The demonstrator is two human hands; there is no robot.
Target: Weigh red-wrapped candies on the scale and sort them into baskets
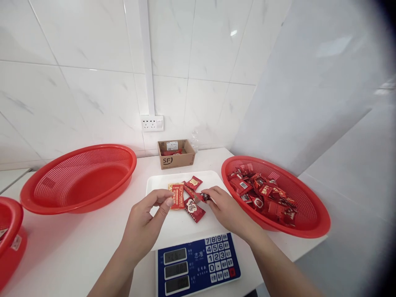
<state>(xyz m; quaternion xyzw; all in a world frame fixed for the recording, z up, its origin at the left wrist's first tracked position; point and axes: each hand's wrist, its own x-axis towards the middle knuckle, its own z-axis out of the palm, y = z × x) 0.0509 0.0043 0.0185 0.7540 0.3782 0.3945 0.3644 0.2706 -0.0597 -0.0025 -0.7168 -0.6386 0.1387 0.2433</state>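
Observation:
My left hand has its thumb and fingers closed at the left edge of a red-and-gold packet over the scale's white pan. My right hand pinches a small dark red sachet, partly hidden by its fingertips. Between the hands a dark red sachet with a pale emblem lies on the pan. Behind it is another red sachet with a cream emblem. The blue scale panel with number keys and displays faces me.
At the right a red basket holds many red sachets. A red perforated basket stands at the left, with part of another red basket at the edge. A cardboard box with red packets sits by the wall, beside a clear plastic item.

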